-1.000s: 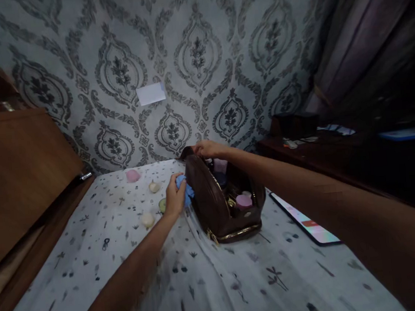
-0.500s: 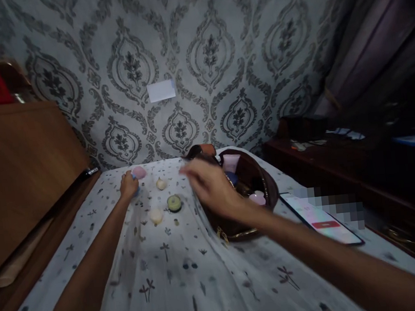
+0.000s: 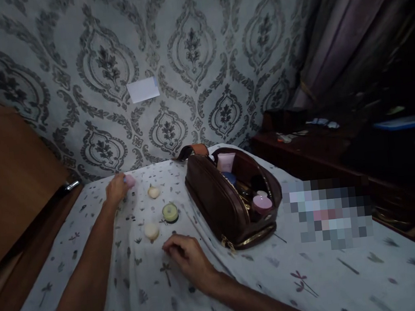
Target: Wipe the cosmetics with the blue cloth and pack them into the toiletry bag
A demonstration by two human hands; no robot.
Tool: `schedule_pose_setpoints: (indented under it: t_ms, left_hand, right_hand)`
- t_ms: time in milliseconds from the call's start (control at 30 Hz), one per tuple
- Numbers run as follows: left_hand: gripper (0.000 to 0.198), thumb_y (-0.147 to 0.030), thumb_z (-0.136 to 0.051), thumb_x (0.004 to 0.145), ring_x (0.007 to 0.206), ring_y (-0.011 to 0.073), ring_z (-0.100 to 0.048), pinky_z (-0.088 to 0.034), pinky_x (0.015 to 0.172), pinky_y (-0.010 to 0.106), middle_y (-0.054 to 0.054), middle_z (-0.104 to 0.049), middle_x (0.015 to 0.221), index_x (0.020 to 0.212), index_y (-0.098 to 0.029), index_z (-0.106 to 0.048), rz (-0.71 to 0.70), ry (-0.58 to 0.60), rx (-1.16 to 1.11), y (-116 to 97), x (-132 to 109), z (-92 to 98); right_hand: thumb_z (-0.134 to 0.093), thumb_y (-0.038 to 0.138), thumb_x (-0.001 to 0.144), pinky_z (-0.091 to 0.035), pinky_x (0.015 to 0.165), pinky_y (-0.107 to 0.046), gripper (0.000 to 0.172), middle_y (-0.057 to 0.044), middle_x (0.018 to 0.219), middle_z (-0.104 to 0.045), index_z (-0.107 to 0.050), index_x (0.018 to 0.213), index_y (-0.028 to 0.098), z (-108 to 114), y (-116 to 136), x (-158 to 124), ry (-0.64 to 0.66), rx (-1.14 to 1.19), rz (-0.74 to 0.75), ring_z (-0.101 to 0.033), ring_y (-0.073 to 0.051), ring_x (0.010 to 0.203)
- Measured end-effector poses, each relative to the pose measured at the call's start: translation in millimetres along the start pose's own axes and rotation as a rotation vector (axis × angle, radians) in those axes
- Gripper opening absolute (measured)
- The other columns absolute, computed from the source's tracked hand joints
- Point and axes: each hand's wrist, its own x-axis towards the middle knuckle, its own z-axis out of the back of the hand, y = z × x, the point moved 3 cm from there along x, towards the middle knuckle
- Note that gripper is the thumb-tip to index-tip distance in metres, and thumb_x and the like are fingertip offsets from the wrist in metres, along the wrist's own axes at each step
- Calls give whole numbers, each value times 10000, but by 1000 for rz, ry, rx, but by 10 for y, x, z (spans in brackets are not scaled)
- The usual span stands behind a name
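At the far left of the cloth, my left hand [image 3: 116,189] is closed around a small item with a rounded pink end [image 3: 129,181] and a bit of blue; the rest is hidden by the fingers. My right hand [image 3: 190,261] hovers low over or rests on the cloth, fingers curled together with nothing visible in them. Just beyond it lies a pale round piece [image 3: 151,231]. A small clear jar with green contents [image 3: 170,212] and a cream-coloured round piece [image 3: 154,192] are further back. To the right stands an unzipped brown toiletry bag [image 3: 211,199].
Inside the bag are a pink tube [image 3: 226,162], a pink-topped container [image 3: 262,203] and a blue item [image 3: 229,178]. A patterned white cloth [image 3: 279,285] covers the surface. Wooden furniture [image 3: 11,179] borders the left; a dark red shelf [image 3: 303,153] borders the right.
My right hand has come away from in front of the bag, down and left to the cloth near the pale round piece. My left hand still holds the pink-ended item. The view has turned right.
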Motion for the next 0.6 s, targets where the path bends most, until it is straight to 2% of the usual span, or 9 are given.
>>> schedule_pose_setpoints:
  t_ms: [100, 200, 300, 400, 500, 600]
  left_hand:
    - [290, -305, -451, 885, 1030, 306, -664, -489, 819, 353, 116, -740, 1022, 1025, -219, -689, 58, -74, -34, 136, -34, 169]
    - [344, -269, -436, 879, 1048, 281, -657, -484, 866, 342, 95, -740, 1049, 1111, -216, -684, 18, -117, -91, 144, -148, 226]
    - [422, -259, -432, 887, 1162, 232, -610, -453, 995, 328, 66, -693, 1259, 1251, -223, -643, -115, -97, -170, -31, -334, 106]
    - [428, -331, -413, 930, 1162, 207, -612, -452, 1010, 311, 59, -689, 1292, 1276, -220, -639, -228, -26, -242, -266, -550, -63]
    - [418, -395, -372, 957, 1010, 213, -657, -487, 907, 304, 73, -752, 1107, 1153, -206, -690, -262, 27, -279, -369, -760, -94]
    - [392, -477, -427, 928, 820, 217, -647, -479, 790, 294, 50, -743, 842, 893, -214, -715, -266, 51, -282, -264, -985, 48]
  right_hand:
    - [-477, 146, 841, -462, 650, -231, 219, -24, 764, -698, -690, 805, 179, 7, -55, 8, 8, 73, -72, -633, -149, 723]
    - [-478, 165, 843, -458, 643, -230, 214, -18, 746, -683, -688, 808, 178, 9, -39, 23, 25, 85, -87, -627, -147, 719]
    - [-476, 165, 838, -458, 657, -236, 218, -18, 756, -685, -693, 819, 181, 13, 0, 12, 43, 47, -56, -630, -151, 730]
    - [-471, 149, 821, -456, 666, -241, 221, -19, 752, -684, -690, 807, 181, 19, 20, -9, 56, -3, -10, -625, -152, 726]
    - [-472, 147, 822, -454, 663, -243, 221, -22, 754, -689, -690, 808, 180, 22, 16, -19, 68, -46, 13, -621, -154, 720]
    - [-479, 151, 826, -455, 660, -241, 219, -20, 769, -700, -695, 823, 184, 17, 14, -21, 90, -79, 28, -624, -153, 720]
